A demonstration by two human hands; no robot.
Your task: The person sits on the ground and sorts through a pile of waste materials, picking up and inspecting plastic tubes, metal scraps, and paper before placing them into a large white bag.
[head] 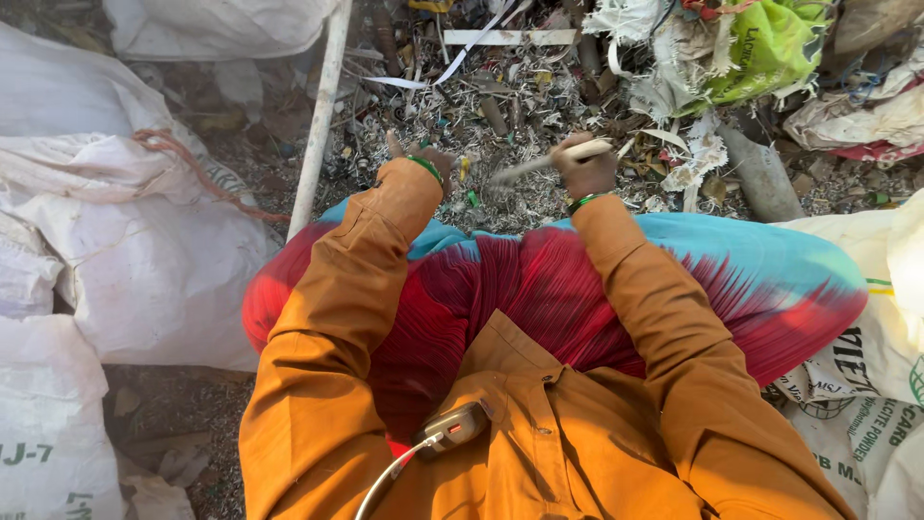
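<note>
My right hand [584,169] grips a pale stick [551,160], fingers closed round it, over the scrap pile [500,106]. Left hand [423,159] reaches into scrap; fingers hidden, can't tell grip.

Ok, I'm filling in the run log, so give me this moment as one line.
left hand: reaching into scrap pile, grip unclear | right hand: shut on pale stick | white sacks: at left
</note>
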